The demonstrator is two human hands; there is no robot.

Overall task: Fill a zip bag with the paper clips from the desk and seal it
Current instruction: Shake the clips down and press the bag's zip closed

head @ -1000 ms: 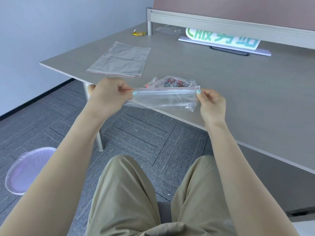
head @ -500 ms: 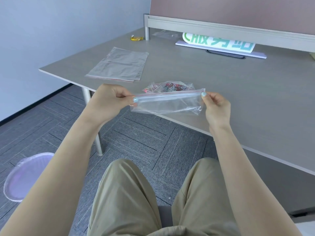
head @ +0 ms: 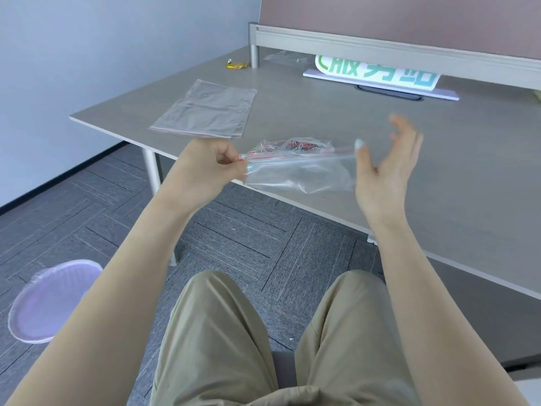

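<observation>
A clear zip bag (head: 298, 172) with a red line along its zip strip hangs in the air over the desk's near edge. My left hand (head: 209, 165) pinches its left zip corner. My right hand (head: 386, 168) is at the bag's right end, palm up and fingers spread and blurred, holding nothing; its thumb is close to the zip's right end. Just behind the held bag, a pile of coloured paper clips (head: 295, 145) lies on the desk inside crumpled clear plastic.
A stack of flat empty zip bags (head: 205, 109) lies on the grey desk (head: 439, 159) to the left. A white sign with green letters (head: 377, 76) stands at the back under the partition. A yellow item (head: 235, 65) sits far back. A lilac bin (head: 49, 300) stands on the floor.
My right hand has let go of the bag's right zip corner and opened, fingers spreading upward. My left hand keeps its pinch on the left corner.
</observation>
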